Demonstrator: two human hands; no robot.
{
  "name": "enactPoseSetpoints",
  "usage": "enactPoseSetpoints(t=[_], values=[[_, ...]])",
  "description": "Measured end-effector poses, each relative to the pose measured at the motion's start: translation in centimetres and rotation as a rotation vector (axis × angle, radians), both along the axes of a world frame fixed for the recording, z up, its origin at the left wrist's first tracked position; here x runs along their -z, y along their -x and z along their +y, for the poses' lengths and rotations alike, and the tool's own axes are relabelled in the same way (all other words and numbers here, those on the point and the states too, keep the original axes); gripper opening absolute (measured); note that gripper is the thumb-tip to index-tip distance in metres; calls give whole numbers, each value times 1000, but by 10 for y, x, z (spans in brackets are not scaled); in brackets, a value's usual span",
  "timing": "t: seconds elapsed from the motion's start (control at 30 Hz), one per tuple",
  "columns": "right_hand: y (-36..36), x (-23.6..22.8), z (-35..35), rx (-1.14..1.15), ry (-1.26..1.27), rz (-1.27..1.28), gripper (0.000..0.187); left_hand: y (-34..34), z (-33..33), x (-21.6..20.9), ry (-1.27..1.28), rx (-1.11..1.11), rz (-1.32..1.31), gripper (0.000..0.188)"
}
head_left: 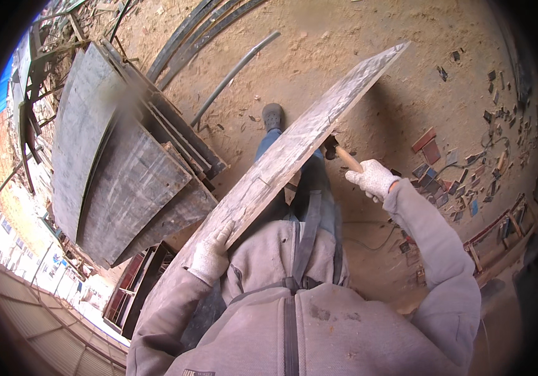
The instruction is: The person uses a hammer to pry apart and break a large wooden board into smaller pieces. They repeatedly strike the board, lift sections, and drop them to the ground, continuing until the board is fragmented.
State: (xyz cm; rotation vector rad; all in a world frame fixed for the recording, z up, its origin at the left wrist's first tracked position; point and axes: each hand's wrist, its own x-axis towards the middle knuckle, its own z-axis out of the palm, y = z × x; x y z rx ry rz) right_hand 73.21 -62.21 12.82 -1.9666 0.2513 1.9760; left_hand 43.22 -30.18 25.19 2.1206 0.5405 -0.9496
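Okay, clutching a hammer [350, 160] in the right hand [374, 180], near a long board [294, 145] on its left. Touching it with the closer left hand [210, 255], can't tell if gripping. Runs lengthwise forward-right from there.

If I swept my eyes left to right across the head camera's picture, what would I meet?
Stack of grey panels → left gloved hand → dark shoe → wooden-handled tool → right gloved hand → scattered small pieces.
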Motion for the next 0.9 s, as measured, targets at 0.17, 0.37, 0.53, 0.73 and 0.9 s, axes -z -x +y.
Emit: enactPoseSetpoints(t=[0.17,0.37,0.53,0.73,0.9], values=[[54,50,-14,-289,42,-555,47,-8,-3,-2,4,-62,160,65],[68,98,-34,-273,125,-537,53,16,-13,-5,22,-78,41,60],[119,214,-17,-39,158,-644,47,-11,1,-5,36,-32,228,73],[145,223,-42,1071,344,-139,36,-10,-4,-3,-27,-58,143,73],[107,14,-120,682,-16,-326,36,-6,-20,-15,-17,-30,158,74]])
